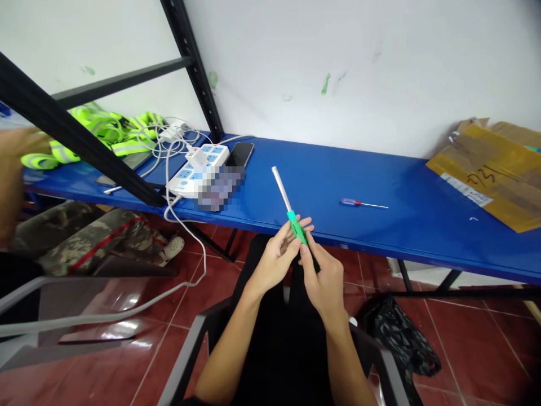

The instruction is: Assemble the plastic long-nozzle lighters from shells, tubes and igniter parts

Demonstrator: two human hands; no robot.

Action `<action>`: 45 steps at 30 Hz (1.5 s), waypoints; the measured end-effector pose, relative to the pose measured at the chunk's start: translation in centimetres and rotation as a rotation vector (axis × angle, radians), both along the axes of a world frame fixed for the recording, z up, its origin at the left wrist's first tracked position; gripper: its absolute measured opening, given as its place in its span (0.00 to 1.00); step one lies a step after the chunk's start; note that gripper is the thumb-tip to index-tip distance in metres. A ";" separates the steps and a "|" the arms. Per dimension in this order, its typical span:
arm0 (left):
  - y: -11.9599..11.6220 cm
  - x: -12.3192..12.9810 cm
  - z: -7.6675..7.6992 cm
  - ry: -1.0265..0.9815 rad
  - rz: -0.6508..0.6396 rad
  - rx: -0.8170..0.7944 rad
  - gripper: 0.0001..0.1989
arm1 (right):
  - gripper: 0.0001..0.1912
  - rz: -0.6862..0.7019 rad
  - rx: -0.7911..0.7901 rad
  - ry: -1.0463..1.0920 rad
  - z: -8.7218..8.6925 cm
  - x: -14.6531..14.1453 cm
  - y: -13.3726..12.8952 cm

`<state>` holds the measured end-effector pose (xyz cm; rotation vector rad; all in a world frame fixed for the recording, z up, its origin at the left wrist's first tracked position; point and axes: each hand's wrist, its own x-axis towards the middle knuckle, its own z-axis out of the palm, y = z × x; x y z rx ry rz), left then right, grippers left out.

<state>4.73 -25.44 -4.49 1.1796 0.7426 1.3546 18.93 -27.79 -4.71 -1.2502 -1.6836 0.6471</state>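
A green-handled tool [296, 226] with a silver metal tube is held over my lap, in front of the blue table's edge. Its tube points up and to the left, over the table top. My left hand [276, 256] grips the green part from the left, thumb on top and some fingers spread behind it. Around the lower end of the handle, my right hand [323, 276] is closed, with the thumb beside the left one. A small screwdriver [358, 203] with a purple and red handle lies on the blue table [296, 155], to the right of the tube.
Left on the table are a white power strip [183, 179], a phone [240, 155], cables and neon straps [127, 132]. A black metal frame [105, 144] rises there. A taped cardboard package [499, 175] lies right. Another person's arm [12, 180] shows far left.
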 end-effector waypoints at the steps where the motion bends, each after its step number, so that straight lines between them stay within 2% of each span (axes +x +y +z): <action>1: 0.8 -0.1 0.2 0.016 -0.011 0.021 0.25 | 0.24 0.019 0.009 -0.014 0.4 0.0 0.7; 5: 6.2 -1.3 2.5 0.017 -0.049 0.108 0.26 | 0.27 0.094 0.091 -0.154 3.2 0.5 6.1; 8: 11.8 -2.8 4.6 -0.032 -0.051 0.103 0.27 | 0.27 0.177 0.199 -0.307 5.4 1.1 12.4; 11: 17.9 -4.3 6.0 -0.075 -0.066 0.064 0.22 | 0.28 0.268 0.304 -0.383 6.5 1.7 19.5; 15: 25.2 -4.5 6.0 -0.051 -0.072 0.040 0.23 | 0.28 0.342 0.299 -0.257 6.1 2.3 27.5; 18: 28.3 -3.6 4.9 -0.084 -0.018 -0.037 0.23 | 0.31 0.299 0.233 -0.176 5.2 3.1 30.2; 21: 29.0 -2.9 3.8 -0.082 -0.018 -0.035 0.23 | 0.34 0.304 0.128 -0.181 4.6 4.5 29.8; 23: 28.7 -2.7 3.4 -0.031 -0.050 -0.048 0.23 | 0.32 0.309 0.099 -0.199 4.5 5.4 29.0; 27: 28.1 -2.2 2.7 0.034 -0.210 -0.132 0.25 | 0.23 0.285 0.163 -0.242 4.4 6.1 28.1; 30: 28.1 -1.8 2.0 0.060 -0.280 -0.126 0.27 | 0.24 0.312 0.174 -0.294 4.2 6.0 28.4; 36: 28.3 -1.9 1.1 0.100 -0.305 -0.140 0.26 | 0.31 0.384 0.048 -0.272 3.8 6.3 28.8; 42: 28.2 -1.8 1.1 0.115 -0.289 -0.125 0.28 | 0.38 0.359 -0.007 -0.241 3.9 6.1 28.7; 45: 28.0 -1.5 1.5 0.144 -0.256 -0.083 0.31 | 0.38 0.345 -0.114 -0.138 4.0 5.6 28.5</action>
